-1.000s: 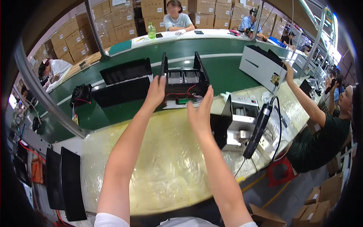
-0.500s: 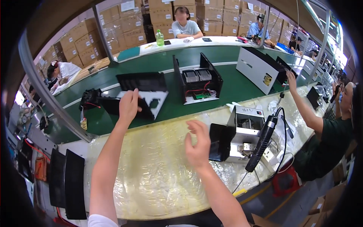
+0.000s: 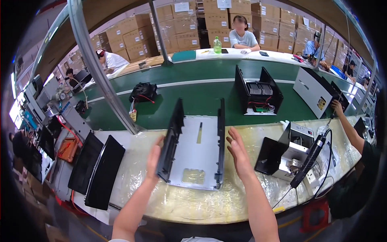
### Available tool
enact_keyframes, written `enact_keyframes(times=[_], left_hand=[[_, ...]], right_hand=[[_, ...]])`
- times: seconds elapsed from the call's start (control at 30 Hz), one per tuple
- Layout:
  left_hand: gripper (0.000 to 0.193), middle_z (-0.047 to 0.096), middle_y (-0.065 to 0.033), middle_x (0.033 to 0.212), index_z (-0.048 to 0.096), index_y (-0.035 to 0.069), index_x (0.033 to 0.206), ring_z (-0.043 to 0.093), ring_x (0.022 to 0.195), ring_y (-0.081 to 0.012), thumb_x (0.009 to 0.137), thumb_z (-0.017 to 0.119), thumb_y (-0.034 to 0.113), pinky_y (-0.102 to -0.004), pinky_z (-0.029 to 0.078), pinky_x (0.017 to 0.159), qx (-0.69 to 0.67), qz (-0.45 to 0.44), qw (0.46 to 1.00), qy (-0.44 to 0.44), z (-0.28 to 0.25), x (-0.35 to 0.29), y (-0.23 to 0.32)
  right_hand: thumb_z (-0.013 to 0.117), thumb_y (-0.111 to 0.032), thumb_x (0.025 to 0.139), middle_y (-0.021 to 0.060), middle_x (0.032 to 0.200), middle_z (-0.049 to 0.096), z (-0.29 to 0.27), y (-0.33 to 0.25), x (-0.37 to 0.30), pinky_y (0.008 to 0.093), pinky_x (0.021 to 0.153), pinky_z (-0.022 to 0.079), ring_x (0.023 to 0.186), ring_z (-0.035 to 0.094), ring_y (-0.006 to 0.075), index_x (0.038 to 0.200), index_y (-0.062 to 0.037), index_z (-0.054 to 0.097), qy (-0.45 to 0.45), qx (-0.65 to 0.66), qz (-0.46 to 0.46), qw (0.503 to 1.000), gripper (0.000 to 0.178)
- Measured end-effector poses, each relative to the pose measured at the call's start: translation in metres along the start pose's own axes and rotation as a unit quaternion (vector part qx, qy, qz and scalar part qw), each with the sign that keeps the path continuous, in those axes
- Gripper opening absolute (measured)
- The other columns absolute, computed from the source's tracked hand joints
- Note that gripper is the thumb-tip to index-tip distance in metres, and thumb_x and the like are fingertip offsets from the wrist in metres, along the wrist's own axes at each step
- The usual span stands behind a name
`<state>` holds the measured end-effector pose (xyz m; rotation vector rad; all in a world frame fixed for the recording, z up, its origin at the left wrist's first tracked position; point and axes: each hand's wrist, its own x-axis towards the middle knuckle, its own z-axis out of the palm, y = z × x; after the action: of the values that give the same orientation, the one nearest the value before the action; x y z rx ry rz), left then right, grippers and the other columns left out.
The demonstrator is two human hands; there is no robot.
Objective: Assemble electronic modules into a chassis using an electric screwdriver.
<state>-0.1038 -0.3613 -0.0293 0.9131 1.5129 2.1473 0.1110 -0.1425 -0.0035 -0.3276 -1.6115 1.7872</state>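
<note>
An open casing [image 3: 191,155] with a white bottom panel and two upright black side walls is over the near edge of the belt and the worktable. A narrow slot and a squarish cutout show in its panel. My left hand [image 3: 153,160] lies along the outside of the left wall, fingers stretched out; whether it touches the wall I cannot tell. Beside the right wall, my right hand [image 3: 239,154] is open, its fingers straight and a small gap between it and the casing.
Two black panels [image 3: 98,171] lie at the left. A metal fixture [image 3: 296,147] and a black corded tool [image 3: 308,161] are at the right. On the green belt [image 3: 183,94] are a black fan unit [image 3: 143,92], a casing with electronics [image 3: 259,94] and a white case [image 3: 314,89], where a co-worker's hand [image 3: 337,107] reaches.
The casing has come from the belt toward me and turned so its walls stand left and right. Both hands now flank it. The view has swung left.
</note>
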Motion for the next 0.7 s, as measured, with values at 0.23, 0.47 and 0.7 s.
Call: enact_keyframes(times=[0.23,0.47,0.7], left_hand=[[0.044,0.058,-0.0114,0.138,0.057,-0.001,0.136,0.055,0.126,-0.0201,0.104,0.057,0.030,-0.0330,0.049,0.097,0.185,-0.038,0.982,0.015,0.014,0.026,-0.001],[0.047,0.057,-0.0175,0.130,0.056,0.000,0.126,0.055,0.123,-0.0342,0.086,0.074,0.019,-0.0428,0.045,0.100,0.549,0.247,0.786,0.140,-0.051,0.185,-0.028],[0.066,0.053,-0.0125,0.130,0.054,0.002,0.128,0.052,0.122,-0.0306,0.076,0.082,0.031,-0.0468,0.044,0.096,0.783,0.178,0.566,0.189,-0.046,0.260,-0.037]], right_hand=[[0.060,-0.034,0.088,0.0155,0.164,0.028,-0.012,-0.032,-0.014,0.0380,0.123,0.020,0.151,0.028,0.0276,0.161,-0.0047,0.023,0.004,0.043,0.041,0.998,0.087],[0.061,-0.018,0.088,0.0169,0.157,0.036,-0.014,-0.038,-0.038,0.0384,0.120,0.026,0.146,0.036,0.0277,0.157,-0.0010,0.028,0.015,0.040,0.030,0.999,0.079],[0.064,-0.018,0.088,0.0205,0.155,0.039,-0.022,-0.055,-0.085,0.0384,0.119,0.028,0.144,0.039,0.0280,0.156,0.0028,0.027,0.031,0.005,0.038,0.999,0.080]])
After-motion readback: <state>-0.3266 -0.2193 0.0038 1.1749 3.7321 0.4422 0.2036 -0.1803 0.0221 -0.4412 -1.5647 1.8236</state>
